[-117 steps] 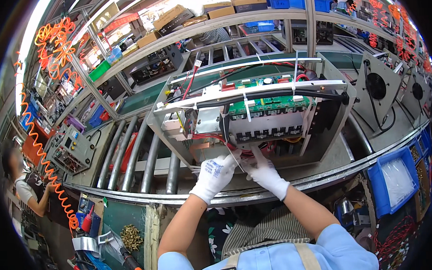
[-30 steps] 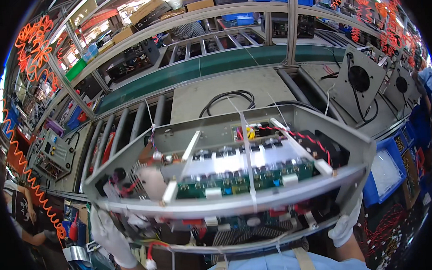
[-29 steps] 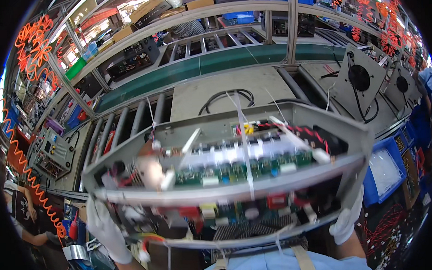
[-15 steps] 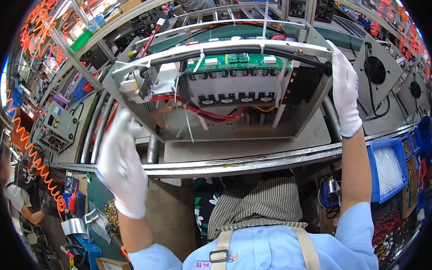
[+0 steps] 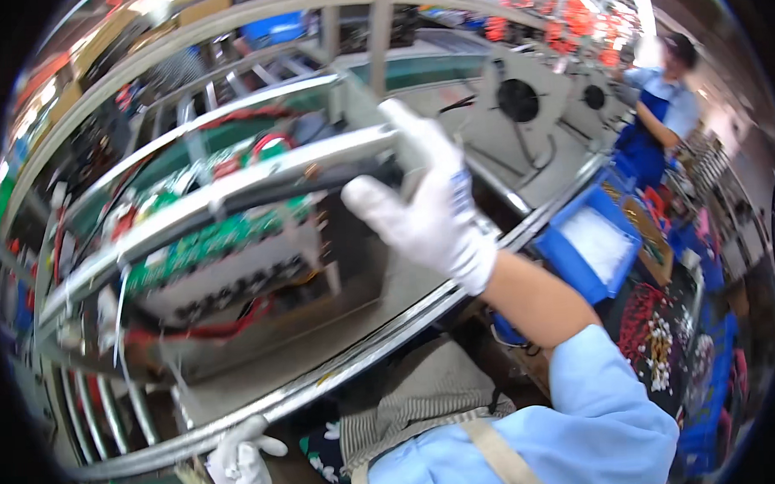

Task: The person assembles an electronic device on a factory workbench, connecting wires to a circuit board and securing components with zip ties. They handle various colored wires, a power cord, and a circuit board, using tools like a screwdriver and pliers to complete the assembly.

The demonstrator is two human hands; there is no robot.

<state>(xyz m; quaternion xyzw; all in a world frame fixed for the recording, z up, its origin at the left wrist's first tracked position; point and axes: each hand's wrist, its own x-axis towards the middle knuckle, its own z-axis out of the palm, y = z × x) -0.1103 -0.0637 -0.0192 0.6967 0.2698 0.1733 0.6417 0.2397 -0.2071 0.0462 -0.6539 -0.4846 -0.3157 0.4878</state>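
Two gloved hands, right hand (image 5: 429,211) and left hand (image 5: 239,465), one metal chassis (image 5: 234,239).

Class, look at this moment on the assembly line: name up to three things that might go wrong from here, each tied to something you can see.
1. Only the right hand touches the metal chassis, at its top corner; the left hand is down by the rail, so the chassis might tip or slip.
2. Loose red wires hang inside and might snag.
3. The picture is blurred, so placement may be hard to judge.
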